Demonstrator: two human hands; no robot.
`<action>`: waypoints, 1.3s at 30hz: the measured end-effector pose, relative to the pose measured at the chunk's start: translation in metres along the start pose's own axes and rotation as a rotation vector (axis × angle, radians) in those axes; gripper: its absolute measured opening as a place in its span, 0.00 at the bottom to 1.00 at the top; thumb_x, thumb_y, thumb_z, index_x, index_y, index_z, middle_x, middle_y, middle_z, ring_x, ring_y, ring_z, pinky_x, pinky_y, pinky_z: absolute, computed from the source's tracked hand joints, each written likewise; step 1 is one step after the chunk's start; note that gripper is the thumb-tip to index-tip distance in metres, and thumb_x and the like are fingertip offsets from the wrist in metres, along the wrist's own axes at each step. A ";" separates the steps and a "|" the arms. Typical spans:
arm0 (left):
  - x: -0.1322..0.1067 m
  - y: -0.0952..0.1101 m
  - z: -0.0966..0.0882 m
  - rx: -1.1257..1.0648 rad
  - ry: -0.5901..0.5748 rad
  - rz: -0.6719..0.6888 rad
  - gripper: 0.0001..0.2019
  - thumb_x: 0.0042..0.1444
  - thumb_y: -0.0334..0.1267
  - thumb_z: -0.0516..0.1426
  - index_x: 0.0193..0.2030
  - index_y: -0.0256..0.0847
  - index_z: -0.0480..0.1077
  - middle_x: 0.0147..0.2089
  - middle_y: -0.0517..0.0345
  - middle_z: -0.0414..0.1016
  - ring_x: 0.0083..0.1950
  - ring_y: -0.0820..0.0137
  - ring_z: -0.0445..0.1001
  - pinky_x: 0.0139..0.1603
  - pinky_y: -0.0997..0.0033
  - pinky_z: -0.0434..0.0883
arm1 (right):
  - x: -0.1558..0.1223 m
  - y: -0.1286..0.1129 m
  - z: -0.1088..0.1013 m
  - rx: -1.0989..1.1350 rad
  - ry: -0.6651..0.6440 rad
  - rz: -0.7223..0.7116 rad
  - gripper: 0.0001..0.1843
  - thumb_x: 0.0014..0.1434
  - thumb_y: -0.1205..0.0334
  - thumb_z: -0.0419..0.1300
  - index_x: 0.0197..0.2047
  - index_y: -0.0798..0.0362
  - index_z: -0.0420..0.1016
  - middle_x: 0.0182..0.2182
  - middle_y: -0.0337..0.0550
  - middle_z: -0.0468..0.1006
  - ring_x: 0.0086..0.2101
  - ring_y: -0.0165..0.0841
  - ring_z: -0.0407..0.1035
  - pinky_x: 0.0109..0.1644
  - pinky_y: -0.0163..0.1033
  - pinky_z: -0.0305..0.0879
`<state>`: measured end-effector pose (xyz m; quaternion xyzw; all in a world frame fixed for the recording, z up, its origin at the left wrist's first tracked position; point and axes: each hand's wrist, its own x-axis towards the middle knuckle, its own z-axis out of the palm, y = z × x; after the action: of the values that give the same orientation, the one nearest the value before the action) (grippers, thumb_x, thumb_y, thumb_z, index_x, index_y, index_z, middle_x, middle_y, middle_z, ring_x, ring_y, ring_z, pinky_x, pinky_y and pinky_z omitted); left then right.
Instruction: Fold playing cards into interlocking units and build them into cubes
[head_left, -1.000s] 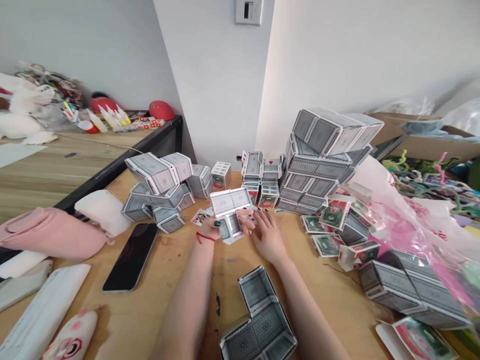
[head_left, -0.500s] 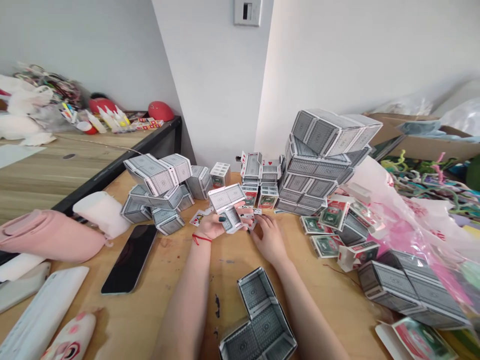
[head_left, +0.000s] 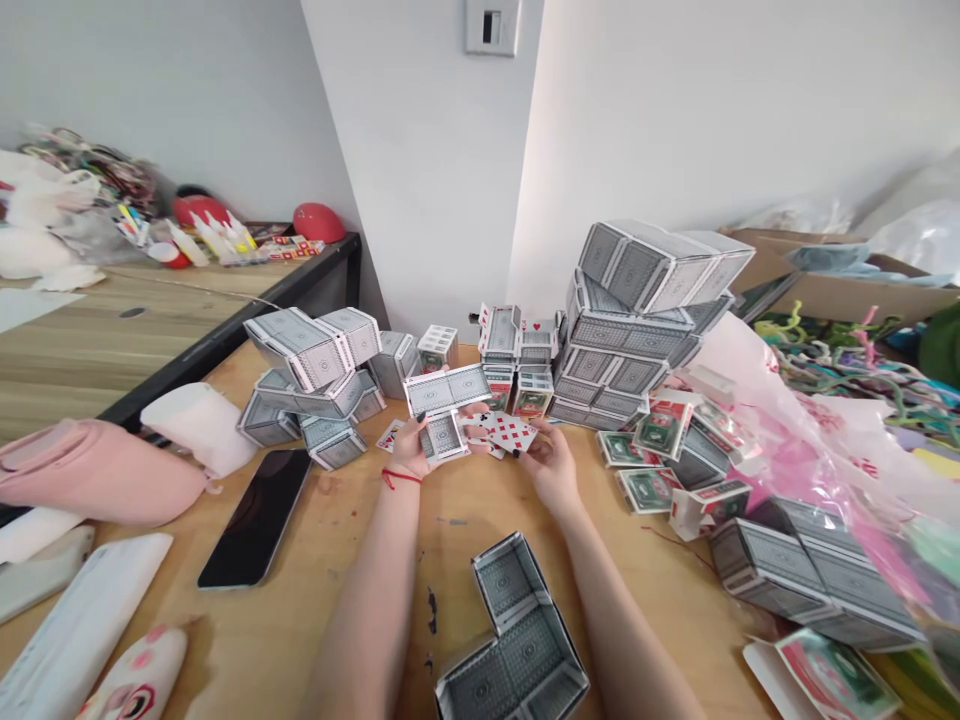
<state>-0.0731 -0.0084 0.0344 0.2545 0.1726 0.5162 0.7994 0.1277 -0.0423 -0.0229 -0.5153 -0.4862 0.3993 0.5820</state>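
My left hand [head_left: 415, 452] is closed on a folded piece made of grey-backed playing cards [head_left: 444, 408], held just above the wooden table [head_left: 352, 560]. Its thumb lies on the lower card. My right hand [head_left: 551, 462] pinches a small fan of face-up cards [head_left: 504, 433] with red diamonds, right beside the folded piece. An L-shaped open tray of folded cards [head_left: 517, 630] lies on the table between my forearms, close to me.
Piles of folded card blocks stand at the left [head_left: 315, 375] and, taller, at the back right [head_left: 645, 310]. Card boxes [head_left: 660, 460] and pink plastic wrap [head_left: 780, 420] crowd the right. A black phone [head_left: 253, 517] and pink and white soft items [head_left: 97, 480] lie left.
My right hand has lifted off the table, now holding a fan of face-up cards. The left hand has shifted the folded card piece slightly left and up.
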 end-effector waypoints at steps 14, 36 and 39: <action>0.008 0.006 0.001 -0.051 0.009 -0.017 0.29 0.52 0.56 0.49 0.56 0.41 0.60 0.44 0.44 0.74 0.38 0.59 0.75 0.42 0.54 0.69 | 0.000 -0.022 -0.002 0.378 0.070 0.227 0.22 0.40 0.66 0.60 0.43 0.52 0.70 0.32 0.40 0.74 0.28 0.30 0.68 0.33 0.39 0.68; 0.014 -0.010 -0.002 0.020 0.051 0.039 0.22 0.56 0.43 0.50 0.57 0.41 0.60 0.46 0.54 0.73 0.44 0.63 0.73 0.45 0.64 0.69 | -0.003 -0.034 -0.002 0.560 0.008 0.403 0.14 0.40 0.58 0.67 0.30 0.55 0.72 0.16 0.32 0.68 0.15 0.20 0.57 0.15 0.27 0.48; 0.016 -0.013 -0.007 0.032 0.061 0.014 0.24 0.54 0.42 0.52 0.58 0.41 0.58 0.46 0.52 0.74 0.44 0.63 0.73 0.45 0.64 0.70 | -0.003 -0.032 -0.002 0.544 0.034 0.388 0.13 0.39 0.58 0.66 0.28 0.55 0.70 0.13 0.29 0.63 0.13 0.20 0.53 0.15 0.27 0.45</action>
<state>-0.0614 0.0033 0.0209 0.2527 0.2034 0.5263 0.7860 0.1283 -0.0503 0.0088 -0.4304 -0.2448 0.6091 0.6195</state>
